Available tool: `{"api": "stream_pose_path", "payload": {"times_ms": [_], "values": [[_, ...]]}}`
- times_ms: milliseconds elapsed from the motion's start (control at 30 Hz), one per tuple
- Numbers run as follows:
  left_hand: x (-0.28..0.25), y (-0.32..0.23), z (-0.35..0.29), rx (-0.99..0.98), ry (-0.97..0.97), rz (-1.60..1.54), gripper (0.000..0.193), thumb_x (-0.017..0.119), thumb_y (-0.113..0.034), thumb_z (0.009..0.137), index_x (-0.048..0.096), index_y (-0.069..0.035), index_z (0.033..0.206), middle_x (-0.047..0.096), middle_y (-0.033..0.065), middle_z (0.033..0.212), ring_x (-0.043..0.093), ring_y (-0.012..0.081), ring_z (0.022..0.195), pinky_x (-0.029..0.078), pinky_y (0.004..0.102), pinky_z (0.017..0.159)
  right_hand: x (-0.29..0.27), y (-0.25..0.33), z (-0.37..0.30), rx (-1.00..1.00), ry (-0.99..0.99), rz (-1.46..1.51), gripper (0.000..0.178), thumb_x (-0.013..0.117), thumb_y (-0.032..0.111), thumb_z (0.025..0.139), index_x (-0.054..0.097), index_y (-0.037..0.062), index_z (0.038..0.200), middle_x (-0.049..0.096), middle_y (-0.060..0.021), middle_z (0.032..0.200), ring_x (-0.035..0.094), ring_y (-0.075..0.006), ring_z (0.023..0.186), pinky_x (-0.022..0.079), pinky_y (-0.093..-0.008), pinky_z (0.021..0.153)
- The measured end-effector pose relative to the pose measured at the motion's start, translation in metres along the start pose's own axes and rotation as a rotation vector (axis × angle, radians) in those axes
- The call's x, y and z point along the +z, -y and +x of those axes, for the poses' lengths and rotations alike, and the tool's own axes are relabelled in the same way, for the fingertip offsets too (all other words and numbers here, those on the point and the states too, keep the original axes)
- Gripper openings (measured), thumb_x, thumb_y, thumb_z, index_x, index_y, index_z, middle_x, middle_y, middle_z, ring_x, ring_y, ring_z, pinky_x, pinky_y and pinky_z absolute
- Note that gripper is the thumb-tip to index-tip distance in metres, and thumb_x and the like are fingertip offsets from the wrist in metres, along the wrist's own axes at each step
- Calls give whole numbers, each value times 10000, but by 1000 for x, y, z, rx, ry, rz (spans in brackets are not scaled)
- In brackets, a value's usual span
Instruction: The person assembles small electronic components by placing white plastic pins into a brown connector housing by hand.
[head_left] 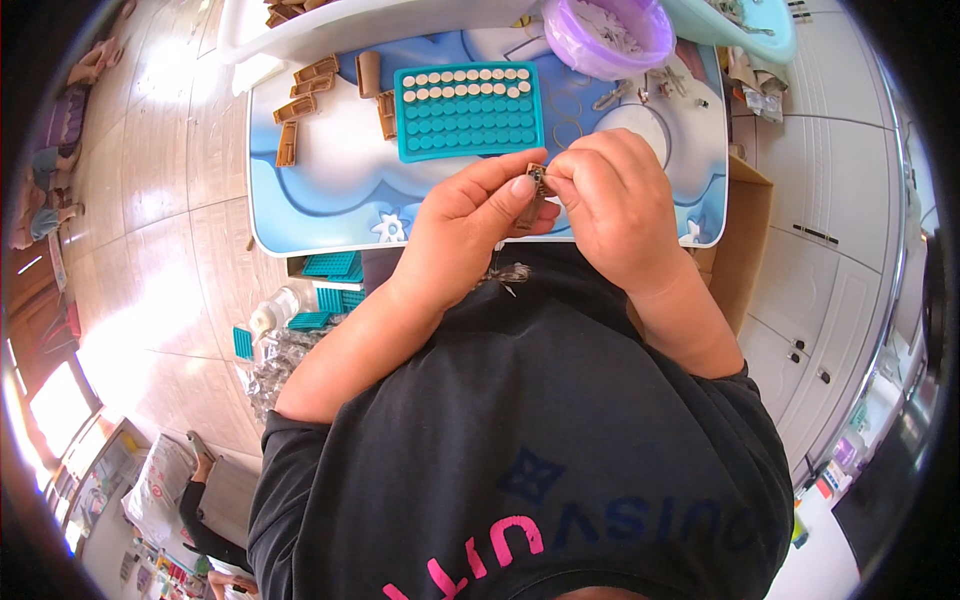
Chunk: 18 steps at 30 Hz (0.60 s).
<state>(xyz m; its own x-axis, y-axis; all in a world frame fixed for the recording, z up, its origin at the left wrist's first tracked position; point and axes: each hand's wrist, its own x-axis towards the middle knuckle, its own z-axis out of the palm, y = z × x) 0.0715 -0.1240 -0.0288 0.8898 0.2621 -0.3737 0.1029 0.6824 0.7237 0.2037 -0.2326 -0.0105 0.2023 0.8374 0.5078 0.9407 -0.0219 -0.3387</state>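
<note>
Casing (533,203), one, brown, sits upper centre in the head view, gripped by the left hand (465,212); the right hand (618,200) pinches narrowly at its top. Six brown pieces (287,143) and one teal tray (470,154) lie upper left to centre. Lettering marks the black shirt (480,400).

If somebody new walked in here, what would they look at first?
Probably the bright teal tray in the middle of the blue-and-white table, with white discs in its top rows. Next, the purple bowl at the table's far edge, right of the tray. Then the small brown piece in the left hand, with the right hand at its top.
</note>
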Motion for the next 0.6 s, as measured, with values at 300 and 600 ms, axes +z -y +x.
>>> {"api": "stream_pose_path", "payload": {"times_ms": [300,600], "values": [[-1,-2,1,-29,-57,-22,301,484,-107,945,510,39,1206,619,100,1016,617,156,886,524,299,808,4,4,-4,86,9,107,138,655,67,711,526,66,761,529,-69,742,514,-265,699,408,-365,617],[2,-3,4,12,-135,-84,238,468,-129,952,518,34,1118,622,123,1011,622,174,891,517,309,815,12,14,-14,41,-74,161,137,681,77,705,603,42,811,553,-69,782,533,-271,721,420,-368,619]]}}
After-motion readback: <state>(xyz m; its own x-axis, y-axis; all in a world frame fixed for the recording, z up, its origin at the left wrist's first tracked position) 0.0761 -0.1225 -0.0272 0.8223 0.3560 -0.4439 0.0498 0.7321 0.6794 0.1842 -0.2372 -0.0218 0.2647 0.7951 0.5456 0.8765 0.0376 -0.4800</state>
